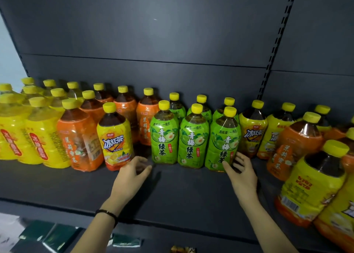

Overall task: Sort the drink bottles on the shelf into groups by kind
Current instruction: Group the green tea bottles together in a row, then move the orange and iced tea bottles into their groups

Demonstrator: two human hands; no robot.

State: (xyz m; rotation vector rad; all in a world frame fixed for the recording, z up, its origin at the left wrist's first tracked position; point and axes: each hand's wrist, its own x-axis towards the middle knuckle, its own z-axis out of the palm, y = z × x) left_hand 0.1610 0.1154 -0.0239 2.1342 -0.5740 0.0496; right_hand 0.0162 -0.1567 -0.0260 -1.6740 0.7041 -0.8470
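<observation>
Yellow-capped drink bottles stand in rows on a dark shelf (172, 191). All-yellow bottles (40, 138) fill the left end, with orange-label bottles (80, 136) beside them. One yellow iced-tea bottle (115, 138) stands in front, right of the orange ones. Several green-label bottles (193, 138) sit in the middle. Yellow iced-tea bottles (252, 130) and orange ones (295, 143) mix at the right. My left hand (132, 176) hovers open just right of the front iced-tea bottle's base. My right hand (241, 174) is open, fingers touching the rightmost green bottle (223, 138).
The dark back panel rises behind the bottles, with a slotted upright (272, 57) at the right. Large iced-tea bottles (310, 185) crowd the near right corner. Below the shelf edge lie dark green packets (57, 237).
</observation>
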